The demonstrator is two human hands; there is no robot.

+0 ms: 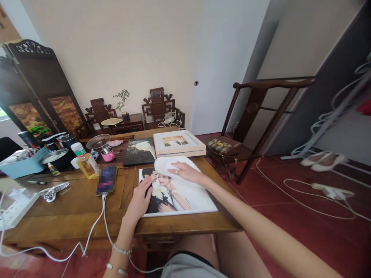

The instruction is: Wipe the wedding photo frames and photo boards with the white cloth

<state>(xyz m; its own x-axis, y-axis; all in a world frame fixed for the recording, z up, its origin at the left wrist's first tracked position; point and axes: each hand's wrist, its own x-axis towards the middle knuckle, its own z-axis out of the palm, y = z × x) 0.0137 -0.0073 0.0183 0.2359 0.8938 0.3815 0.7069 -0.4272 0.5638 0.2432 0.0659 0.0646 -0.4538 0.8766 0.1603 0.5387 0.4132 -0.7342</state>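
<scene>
A large wedding photo album [182,199] lies flat near the table's front edge, its cover showing a couple in a dark suit and a white dress. My left hand [142,197] rests on the album's left side, fingers stretched over the picture. Under my right hand [185,172] is a soft white cloth [162,164], pressed against the upper part of the cover; its right edge blends with the white of the picture. A ring shows on my right hand. Just behind are a dark photo album [140,150] and a white-framed photo box [179,142].
Left of the album, a phone [106,179] is plugged into white cables beside a bottle of amber liquid [87,164], a pink cup [108,154], a black pot [62,158] and a power strip [19,208]. A wooden chair [252,104] holding a bag stands to the right.
</scene>
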